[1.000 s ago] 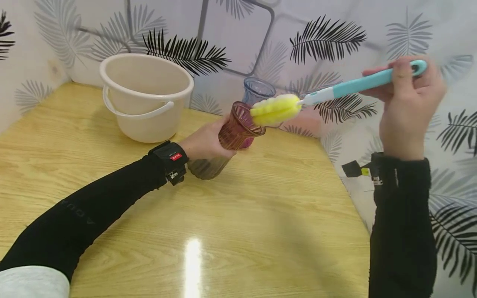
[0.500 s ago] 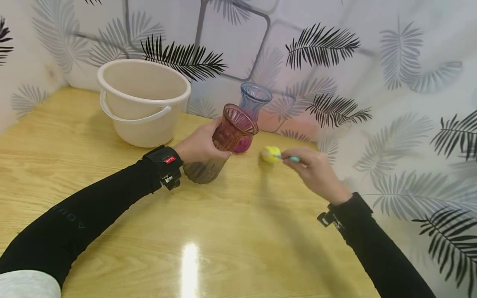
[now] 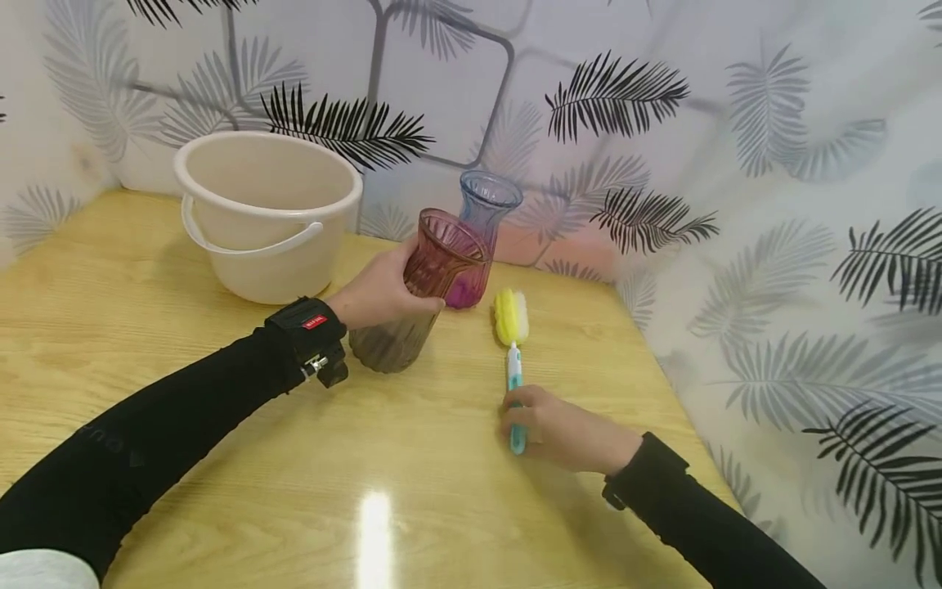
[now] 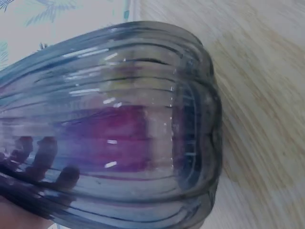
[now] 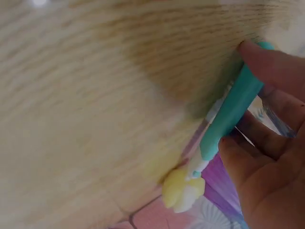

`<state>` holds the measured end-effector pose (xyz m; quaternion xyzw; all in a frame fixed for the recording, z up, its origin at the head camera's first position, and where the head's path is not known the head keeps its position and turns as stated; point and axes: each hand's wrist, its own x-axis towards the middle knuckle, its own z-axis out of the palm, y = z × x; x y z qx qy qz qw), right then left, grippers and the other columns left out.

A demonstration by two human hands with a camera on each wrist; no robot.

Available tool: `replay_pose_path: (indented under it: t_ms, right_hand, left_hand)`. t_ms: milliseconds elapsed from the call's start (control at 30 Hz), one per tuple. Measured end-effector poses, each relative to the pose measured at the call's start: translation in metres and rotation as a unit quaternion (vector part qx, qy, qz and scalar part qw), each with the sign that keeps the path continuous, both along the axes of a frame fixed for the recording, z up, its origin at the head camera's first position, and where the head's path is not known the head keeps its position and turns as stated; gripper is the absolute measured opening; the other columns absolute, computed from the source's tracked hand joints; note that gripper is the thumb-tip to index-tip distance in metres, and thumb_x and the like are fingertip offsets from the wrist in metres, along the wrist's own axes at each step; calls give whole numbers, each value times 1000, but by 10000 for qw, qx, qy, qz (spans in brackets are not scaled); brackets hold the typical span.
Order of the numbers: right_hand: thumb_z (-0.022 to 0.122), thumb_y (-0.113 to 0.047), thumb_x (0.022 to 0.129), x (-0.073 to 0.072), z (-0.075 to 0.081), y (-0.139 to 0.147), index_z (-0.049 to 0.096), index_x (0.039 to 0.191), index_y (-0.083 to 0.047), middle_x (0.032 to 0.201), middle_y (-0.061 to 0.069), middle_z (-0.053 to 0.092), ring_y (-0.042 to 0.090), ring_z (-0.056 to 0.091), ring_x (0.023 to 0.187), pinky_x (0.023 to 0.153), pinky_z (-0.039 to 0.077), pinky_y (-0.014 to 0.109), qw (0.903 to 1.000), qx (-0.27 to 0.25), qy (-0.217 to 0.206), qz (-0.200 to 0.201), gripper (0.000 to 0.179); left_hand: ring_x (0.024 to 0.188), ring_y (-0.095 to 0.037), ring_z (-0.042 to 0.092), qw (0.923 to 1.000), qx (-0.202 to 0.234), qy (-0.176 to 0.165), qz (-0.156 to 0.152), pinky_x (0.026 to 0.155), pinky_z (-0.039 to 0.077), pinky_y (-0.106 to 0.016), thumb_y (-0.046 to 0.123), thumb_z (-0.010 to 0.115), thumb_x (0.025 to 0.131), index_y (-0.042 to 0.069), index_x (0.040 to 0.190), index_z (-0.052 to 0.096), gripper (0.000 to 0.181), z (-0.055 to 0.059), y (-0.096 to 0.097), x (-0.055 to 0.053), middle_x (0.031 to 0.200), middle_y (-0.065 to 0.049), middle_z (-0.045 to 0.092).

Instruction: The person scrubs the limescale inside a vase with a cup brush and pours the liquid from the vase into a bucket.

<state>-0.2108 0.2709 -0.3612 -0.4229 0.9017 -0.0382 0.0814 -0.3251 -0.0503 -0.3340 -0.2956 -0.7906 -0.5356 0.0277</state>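
My left hand (image 3: 386, 290) grips a ribbed glass vase (image 3: 397, 343), pinkish at its flared mouth and grey toward its base. The vase is held tilted, its mouth up and to the right; the left wrist view shows its clear base (image 4: 190, 143) with fingers seen through the glass. Down on the table to the right, a sponge bottle brush has a yellow and white head (image 3: 511, 317) pointing away and a turquoise handle (image 5: 233, 109). Thumb and fingers of my right hand (image 3: 562, 429) lie on either side of that handle, holding it close over the wood.
A second glass vase (image 3: 489, 200), blue at the top and magenta below, stands behind the held one. A cream bucket (image 3: 275, 254) with a white handle is at the back left. Leaf-patterned wall covering (image 3: 736, 343) borders the wooden table (image 3: 294, 491) behind and on the right.
My right hand has brought the brush from raised beside the vase mouth down to the table, with its head now pointing away. My left hand keeps its hold on the tilted vase.
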Motion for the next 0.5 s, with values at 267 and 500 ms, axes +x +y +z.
replay_pose_path:
  t_ms: [267,500]
  right_hand:
    - [75,-28,92,-12,22,-17,58,136,-17,146,5,50,27,47,137,109,45,46,9961,-757,-145,-420,48]
    - [69,-45,94,-43,71,-81,27,157,-12,156,11,38,30,36,146,117,33,49,9704,-2100,1022,-616,83]
  left_hand:
    - [131,-22,53,9935,861,-297,679,109,44,-42,32,81,86,19,155,23,91,16,-2,6,145,-8,51]
    - [124,-20,55,9504,2823,-618,1152,106,45,-38,30,74,91,17,147,30,73,34,8,9,138,-7,50]
